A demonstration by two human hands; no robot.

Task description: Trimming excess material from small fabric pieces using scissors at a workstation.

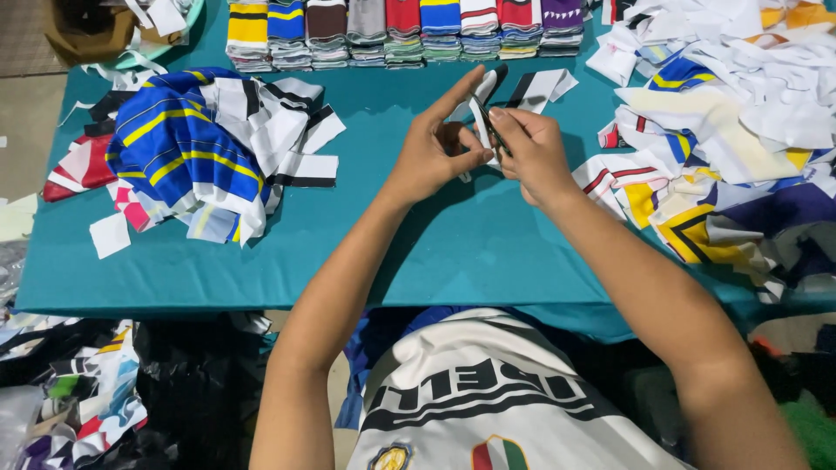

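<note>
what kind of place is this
Probably a small garment workshop: a teal cloth-covered table, neat stacks of folded striped fabric pieces, and a heap of cut white and yellow fabric scraps.

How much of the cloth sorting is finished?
Done: a row of neat folded striped cloth stacks lines the teal table's far edge. In hand: the left hand and right hand pinch one small black-and-white fabric strip. Left: loose heaps, a blue-and-yellow pile and a bigger white scrap pile.

Nine folded stacks (405,33), two hands (483,148).
</note>
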